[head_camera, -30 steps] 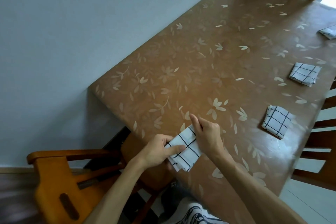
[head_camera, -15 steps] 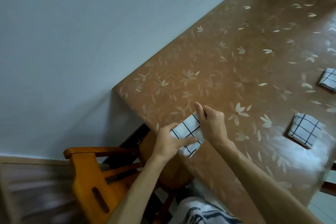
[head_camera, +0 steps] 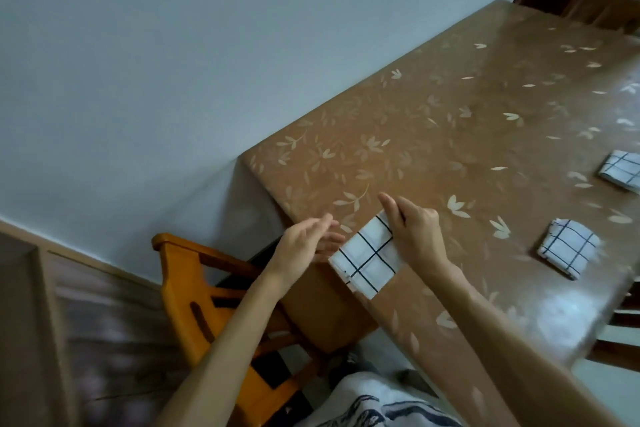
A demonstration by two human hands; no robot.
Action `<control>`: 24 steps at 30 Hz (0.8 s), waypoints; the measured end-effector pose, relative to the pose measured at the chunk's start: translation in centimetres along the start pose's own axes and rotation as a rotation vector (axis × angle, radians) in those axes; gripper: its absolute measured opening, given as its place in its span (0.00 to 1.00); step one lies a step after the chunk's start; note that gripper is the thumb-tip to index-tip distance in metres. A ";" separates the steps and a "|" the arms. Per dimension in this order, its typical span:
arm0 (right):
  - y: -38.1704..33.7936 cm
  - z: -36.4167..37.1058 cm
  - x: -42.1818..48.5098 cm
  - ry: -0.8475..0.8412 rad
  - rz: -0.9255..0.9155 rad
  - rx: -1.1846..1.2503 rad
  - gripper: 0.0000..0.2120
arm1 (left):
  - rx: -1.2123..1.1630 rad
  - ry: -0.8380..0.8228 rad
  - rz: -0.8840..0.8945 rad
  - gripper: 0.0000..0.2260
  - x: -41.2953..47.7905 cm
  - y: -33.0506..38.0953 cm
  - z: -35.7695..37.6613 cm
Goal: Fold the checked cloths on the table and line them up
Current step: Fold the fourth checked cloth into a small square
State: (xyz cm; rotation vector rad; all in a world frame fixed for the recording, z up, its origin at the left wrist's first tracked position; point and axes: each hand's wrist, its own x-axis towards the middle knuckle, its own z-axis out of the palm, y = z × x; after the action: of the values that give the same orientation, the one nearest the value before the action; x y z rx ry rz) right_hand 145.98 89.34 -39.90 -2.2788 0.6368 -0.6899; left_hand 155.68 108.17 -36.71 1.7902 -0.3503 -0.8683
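Observation:
A folded white cloth with dark checks lies at the near left corner of the brown leaf-patterned table, its lower end at the table edge. My right hand presses flat on the cloth's right side, fingers together and pointing away. Just off the cloth's left edge hovers my left hand, fingers stretched out, holding nothing. Two more folded checked cloths lie to the right: one near the front edge, another farther along, cut by the frame.
An orange wooden chair stands below the table's left end, under my left forearm. A pale wall runs along the table's far side. Dark chair backs show at the top right and lower right.
My left hand has let go of the cloth and drawn off to its left, fingers now stretched out. The right hand stays pressed on it. The camera has swung left and down.

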 end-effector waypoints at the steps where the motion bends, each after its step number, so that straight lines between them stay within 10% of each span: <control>1: -0.4 -0.3 -0.9 0.016 -0.013 0.006 0.25 | 0.115 -0.032 0.068 0.14 -0.6 0.3 0.9; 8: -1.6 -5.3 -6.9 -0.042 0.005 -0.047 0.18 | 0.379 0.059 0.379 0.12 -6.5 -1.2 6.2; 14: -1.2 -9.6 -9.5 -0.166 -0.344 -0.249 0.20 | 0.519 0.031 0.451 0.10 -10.4 0.0 9.8; 24: 3.7 -22.0 -8.9 0.049 -0.364 -0.364 0.25 | 0.554 0.062 0.642 0.10 -12.4 6.6 18.7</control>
State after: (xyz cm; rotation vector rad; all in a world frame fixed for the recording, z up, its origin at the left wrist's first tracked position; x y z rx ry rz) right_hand 124.74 82.36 -31.11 -2.7630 0.3939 -0.8583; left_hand 135.04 100.18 -29.08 2.0022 -1.1367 -0.2633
